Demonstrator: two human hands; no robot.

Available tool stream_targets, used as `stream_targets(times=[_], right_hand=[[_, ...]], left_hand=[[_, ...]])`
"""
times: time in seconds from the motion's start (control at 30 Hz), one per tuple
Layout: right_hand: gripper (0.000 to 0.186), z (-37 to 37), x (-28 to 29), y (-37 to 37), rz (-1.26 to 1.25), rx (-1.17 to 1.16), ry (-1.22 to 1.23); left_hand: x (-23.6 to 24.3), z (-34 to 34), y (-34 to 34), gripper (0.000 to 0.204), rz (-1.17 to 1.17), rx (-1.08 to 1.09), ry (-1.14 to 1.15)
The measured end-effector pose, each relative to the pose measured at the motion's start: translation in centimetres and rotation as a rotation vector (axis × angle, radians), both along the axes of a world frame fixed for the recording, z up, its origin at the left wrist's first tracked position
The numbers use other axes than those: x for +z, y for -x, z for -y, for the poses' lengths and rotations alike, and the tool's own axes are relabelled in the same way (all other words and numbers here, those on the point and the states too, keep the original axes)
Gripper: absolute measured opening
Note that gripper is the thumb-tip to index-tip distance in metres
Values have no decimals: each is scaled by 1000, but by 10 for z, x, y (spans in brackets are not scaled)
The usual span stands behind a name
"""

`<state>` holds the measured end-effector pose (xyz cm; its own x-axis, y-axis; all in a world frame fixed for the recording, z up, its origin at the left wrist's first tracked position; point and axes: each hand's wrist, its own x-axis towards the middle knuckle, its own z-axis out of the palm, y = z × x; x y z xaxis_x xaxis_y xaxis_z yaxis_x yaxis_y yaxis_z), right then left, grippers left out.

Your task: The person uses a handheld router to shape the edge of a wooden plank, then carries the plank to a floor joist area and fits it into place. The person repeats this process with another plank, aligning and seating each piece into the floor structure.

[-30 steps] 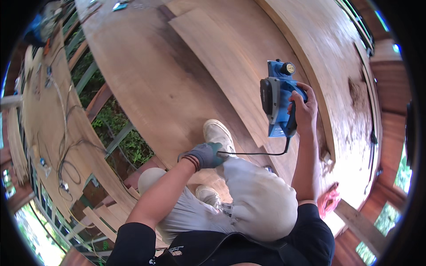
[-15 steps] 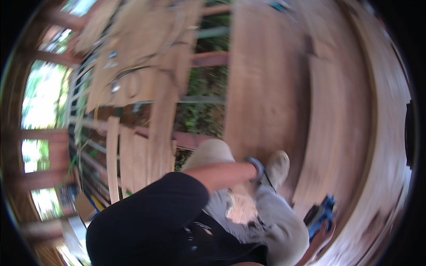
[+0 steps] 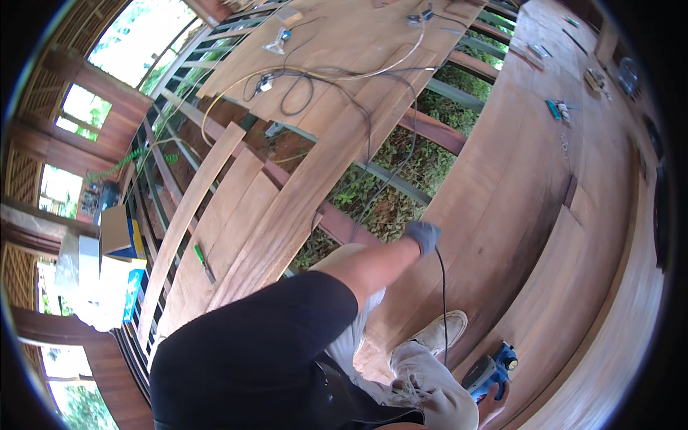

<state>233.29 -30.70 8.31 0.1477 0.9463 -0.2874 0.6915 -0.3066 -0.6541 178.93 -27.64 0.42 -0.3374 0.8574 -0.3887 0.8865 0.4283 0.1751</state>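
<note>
My left hand (image 3: pixel 423 236), in a grey glove, is closed on a black power cord (image 3: pixel 442 287) above the edge of the floorboards. From the glove the cord hangs down past my shoe toward a blue electric hand planer (image 3: pixel 494 369). My bare right hand (image 3: pixel 493 403) is wrapped round the planer's handle at the lower right, beside my knee. The planer sits on or just above the boards; I cannot tell which. Its front knob points away from me, and my palm is partly hidden.
Wooden floorboards (image 3: pixel 466 193) run along the right. An open gap between joists (image 3: pixel 430 132) shows plants below. Loose planks (image 3: pixel 244 190), a green-handled tool (image 3: pixel 203 261) and tangled cables (image 3: pixel 294 100) lie left and ahead. Boxes (image 3: pixel 118 229) stand at the far left.
My left hand has moved forward from near my shoe to the edge of the gap, drawing the cord with it. The planer in my right hand has shifted slightly left and nearer me. My view has turned.
</note>
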Motion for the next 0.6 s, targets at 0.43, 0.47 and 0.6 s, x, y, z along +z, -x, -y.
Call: stream_targets(times=[0.43, 0.47, 0.6], right_hand=[[41, 13, -20, -1, 73, -5, -121], [41, 12, -17, -1, 90, -7, -87], [40, 4, -11, 14, 69, 70, -112]], left_hand=[[231, 162, 286, 48, 432, 1118, -1289], [230, 167, 261, 42, 571, 1045, -1374], [205, 160, 147, 29, 813, 774, -829]])
